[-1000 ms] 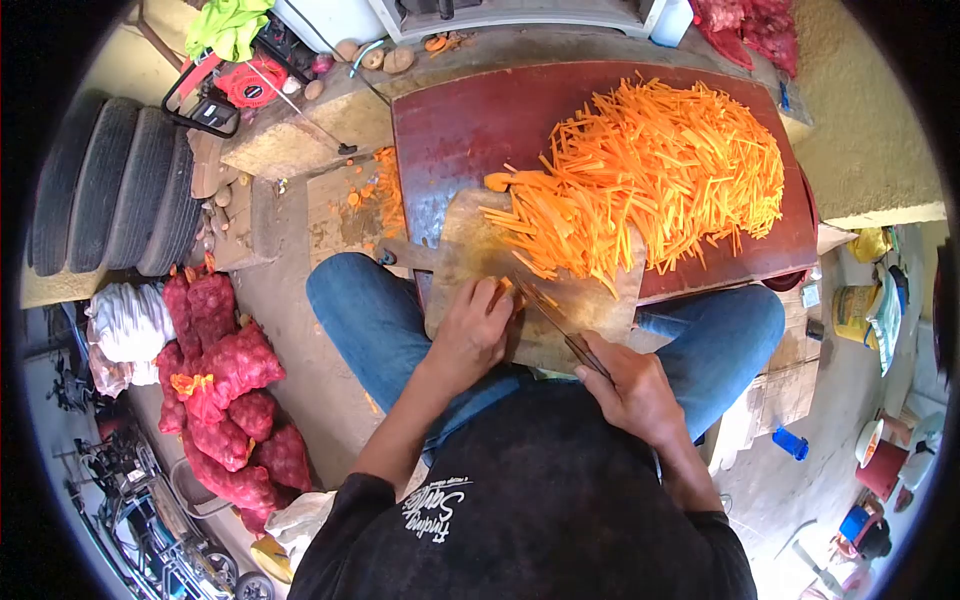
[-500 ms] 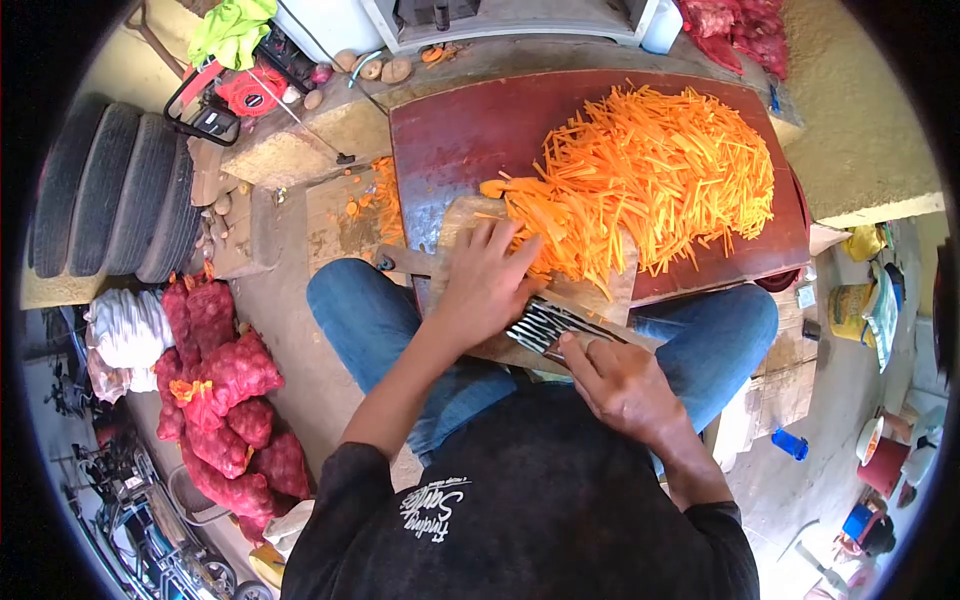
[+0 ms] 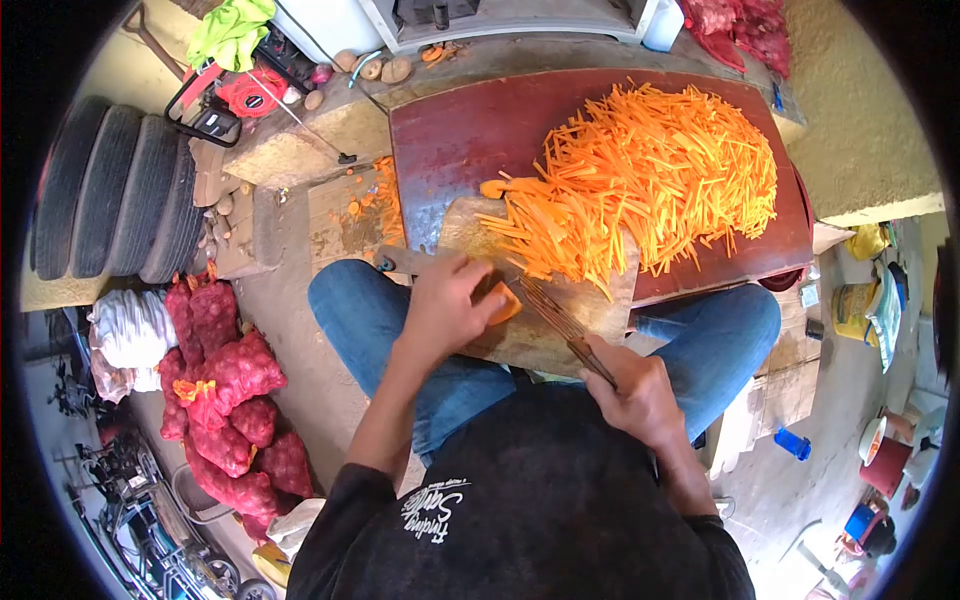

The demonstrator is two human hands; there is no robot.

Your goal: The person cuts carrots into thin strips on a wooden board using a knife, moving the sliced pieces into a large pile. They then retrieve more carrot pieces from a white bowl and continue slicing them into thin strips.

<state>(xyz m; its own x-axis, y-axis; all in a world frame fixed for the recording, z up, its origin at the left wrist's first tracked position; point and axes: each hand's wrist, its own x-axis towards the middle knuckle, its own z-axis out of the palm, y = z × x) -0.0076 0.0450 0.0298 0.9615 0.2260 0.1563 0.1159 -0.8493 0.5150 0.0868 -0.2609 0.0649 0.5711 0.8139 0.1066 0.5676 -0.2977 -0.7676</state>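
Observation:
My left hand (image 3: 447, 305) pinches an orange carrot piece (image 3: 506, 303) over the left part of the wooden board (image 3: 590, 318). The blade tool (image 3: 556, 318), seen nearly edge-on, is held in my right hand (image 3: 640, 388) at the board's near side, its tip close to the carrot piece. Beyond the board a large heap of cut carrot sticks (image 3: 660, 170) lies on the dark red table (image 3: 460, 130), spilling onto the board. A knife handle (image 3: 400, 260) shows left of the board, its blade partly hidden by my left hand.
Red mesh sacks (image 3: 235, 380) and a white sack (image 3: 132, 330) lie on the left floor. Tires (image 3: 120, 190) stand behind them. A red machine (image 3: 250, 92) is at the back left. Carrot scraps (image 3: 388, 200) lie beside the table. A blue object (image 3: 792, 443) is on the right floor.
My left hand has moved left and nearer to me, off the carrot sticks, with a carrot piece now showing. My right hand has turned the blade tool from face-up to nearly edge-on.

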